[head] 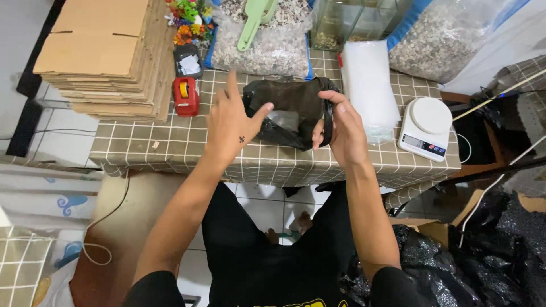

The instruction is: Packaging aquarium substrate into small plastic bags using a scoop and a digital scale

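— Over the near edge of the checked table (170,148), what have you got there?

— I hold a black plastic bag (290,111) up between both hands, just above the tabletop, roughly in the middle of the scene. My right hand (341,128) pinches its right edge, thumb and fingers closed on the bunched rim. My left hand (230,122) is spread wide, fingers fanned upward, with only the thumb pressing against the bag's left side.

— How does it handle?

— Soft and limp, I'd judge — thin film that crumples and slides under the fingers. Something pale shows through its front, so it likely carries a little weight, but I can't tell what it is. The best hold seems to be the gathered rim on the right, where the plastic is doubled up; the smooth belly would slip.

— And your arms?

— Both forearms reach forward from my body, elbows bent and tucked low, wrists raised so that the bag hangs at table height. The left palm faces right, the right palm faces left.

— What's around it?

— Far left, a stack of flat cardboard (99,54). Beside it, a red tape dispenser (186,95). Behind the bag, sacks of gravel with a green scoop (256,23) resting on one. To the right lies a pile of clear bags (368,85), and further right a white kitchen scale (426,128).
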